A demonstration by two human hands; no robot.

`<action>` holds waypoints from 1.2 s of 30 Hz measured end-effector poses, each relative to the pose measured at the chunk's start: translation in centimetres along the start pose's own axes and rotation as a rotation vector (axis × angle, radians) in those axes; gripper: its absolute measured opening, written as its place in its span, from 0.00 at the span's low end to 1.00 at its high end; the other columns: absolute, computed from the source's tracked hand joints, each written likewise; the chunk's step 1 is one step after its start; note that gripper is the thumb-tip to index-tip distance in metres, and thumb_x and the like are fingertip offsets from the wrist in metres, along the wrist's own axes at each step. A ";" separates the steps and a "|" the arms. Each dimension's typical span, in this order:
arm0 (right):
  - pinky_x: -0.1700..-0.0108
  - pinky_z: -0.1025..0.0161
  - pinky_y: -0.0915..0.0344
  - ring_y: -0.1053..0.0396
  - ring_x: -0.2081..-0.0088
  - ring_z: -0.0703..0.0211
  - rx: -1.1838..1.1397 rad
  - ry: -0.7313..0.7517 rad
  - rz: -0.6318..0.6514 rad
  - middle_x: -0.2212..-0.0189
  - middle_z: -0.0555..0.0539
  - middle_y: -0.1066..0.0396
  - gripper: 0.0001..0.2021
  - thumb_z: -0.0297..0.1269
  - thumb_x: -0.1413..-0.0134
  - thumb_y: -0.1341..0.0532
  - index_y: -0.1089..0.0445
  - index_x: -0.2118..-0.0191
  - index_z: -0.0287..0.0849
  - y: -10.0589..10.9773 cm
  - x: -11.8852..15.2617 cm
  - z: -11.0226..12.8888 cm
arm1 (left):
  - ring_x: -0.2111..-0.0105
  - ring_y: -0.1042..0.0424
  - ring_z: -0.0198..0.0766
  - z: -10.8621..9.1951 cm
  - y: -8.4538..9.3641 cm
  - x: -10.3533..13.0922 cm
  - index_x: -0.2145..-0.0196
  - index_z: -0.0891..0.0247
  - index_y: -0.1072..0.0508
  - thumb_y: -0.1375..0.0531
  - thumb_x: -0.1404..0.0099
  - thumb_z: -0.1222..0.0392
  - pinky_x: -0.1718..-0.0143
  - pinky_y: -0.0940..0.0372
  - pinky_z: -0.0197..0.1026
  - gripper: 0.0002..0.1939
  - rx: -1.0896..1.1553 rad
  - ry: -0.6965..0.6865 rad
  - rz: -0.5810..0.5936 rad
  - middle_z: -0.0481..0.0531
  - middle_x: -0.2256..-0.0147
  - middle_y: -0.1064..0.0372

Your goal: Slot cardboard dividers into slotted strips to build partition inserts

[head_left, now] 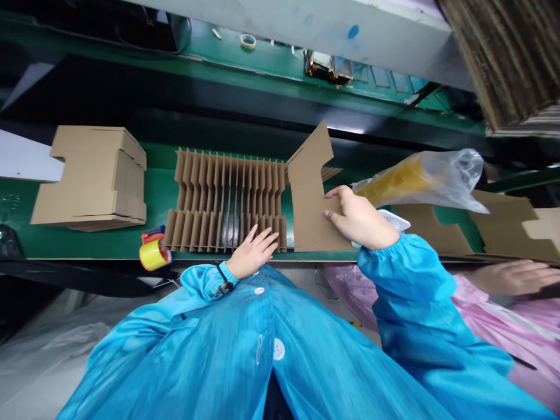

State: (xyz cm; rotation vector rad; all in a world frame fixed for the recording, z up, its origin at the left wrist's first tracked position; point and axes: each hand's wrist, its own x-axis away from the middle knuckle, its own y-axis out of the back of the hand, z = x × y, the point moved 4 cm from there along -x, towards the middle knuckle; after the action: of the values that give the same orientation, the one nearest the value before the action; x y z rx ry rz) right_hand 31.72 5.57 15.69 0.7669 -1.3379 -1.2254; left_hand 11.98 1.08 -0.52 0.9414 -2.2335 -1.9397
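In the head view, a slotted cardboard divider grid [230, 175] stands on the green bench in front of me, its many upright partitions in a row. My left hand [254, 252] rests on its near edge, fingers spread and holding nothing. Just right of the grid is a flat notched cardboard piece [311, 198], tilted. My right hand [361, 219] grips its right edge near the notch, thumb on the face; the other fingers are hidden. Behind that piece, more cardboard edges show in part.
Stacked notched cardboard [87, 175] lies at left, beside a yellow tape roll [153, 255]. A plastic bag with yellow contents [406, 178] lies at right, near more cardboard [503, 224]. A co-worker's hand [511, 277] is at far right. A grey beam [350, 29] crosses above.
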 end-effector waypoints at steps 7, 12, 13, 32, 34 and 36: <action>0.62 0.58 0.35 0.30 0.63 0.49 0.032 0.037 0.019 0.66 0.39 0.29 0.18 0.30 0.50 0.44 0.38 0.51 0.36 -0.7 -0.1 0.7 | 0.40 0.39 0.51 0.1 -0.3 0.0 0.50 0.66 0.28 0.46 0.31 0.65 0.39 0.45 0.64 0.14 -0.054 -0.007 -0.019 0.60 0.43 0.36; 0.60 0.57 0.35 0.29 0.61 0.46 0.049 0.022 0.072 0.64 0.37 0.28 0.19 0.28 0.50 0.44 0.39 0.49 0.33 -1.7 -0.7 1.3 | 0.40 0.40 0.51 0.0 -0.1 -0.1 0.49 0.65 0.29 0.47 0.31 0.67 0.39 0.47 0.66 0.15 -0.048 -0.019 0.009 0.59 0.42 0.37; 0.60 0.56 0.35 0.29 0.61 0.45 0.053 0.024 0.085 0.64 0.36 0.28 0.20 0.28 0.49 0.44 0.40 0.49 0.33 -2.0 -0.8 1.3 | 0.39 0.41 0.51 0.1 0.0 -0.1 0.49 0.64 0.29 0.48 0.31 0.67 0.39 0.48 0.66 0.15 -0.038 -0.016 0.022 0.59 0.42 0.37; 0.58 0.53 0.34 0.28 0.59 0.42 0.002 -0.010 0.158 0.59 0.29 0.28 0.19 0.26 0.45 0.51 0.46 0.46 0.30 -7.9 -0.5 3.2 | 0.40 0.41 0.52 0.2 0.3 -0.1 0.51 0.65 0.28 0.51 0.31 0.69 0.39 0.47 0.66 0.15 0.009 -0.018 0.027 0.61 0.43 0.36; 0.58 0.52 0.34 0.28 0.59 0.42 -0.005 0.000 0.142 0.60 0.29 0.27 0.19 0.26 0.45 0.51 0.46 0.46 0.30 -7.9 -0.4 3.1 | 0.40 0.41 0.52 0.2 0.3 -0.1 0.52 0.65 0.28 0.51 0.31 0.70 0.40 0.47 0.67 0.15 0.008 -0.025 0.030 0.60 0.43 0.36; 0.58 0.51 0.34 0.28 0.59 0.41 -0.004 0.004 0.125 0.60 0.28 0.27 0.19 0.26 0.44 0.52 0.46 0.46 0.30 -7.7 -0.4 2.9 | 0.39 0.42 0.51 0.3 0.3 -0.1 0.51 0.64 0.28 0.51 0.31 0.70 0.39 0.47 0.66 0.16 0.011 -0.017 0.043 0.60 0.42 0.37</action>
State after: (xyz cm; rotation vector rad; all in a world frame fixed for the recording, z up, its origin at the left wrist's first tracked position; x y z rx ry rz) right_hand 27.36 4.63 8.74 0.6726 -1.3591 -1.1271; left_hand 11.87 1.42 -0.31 0.8748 -2.2557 -1.9271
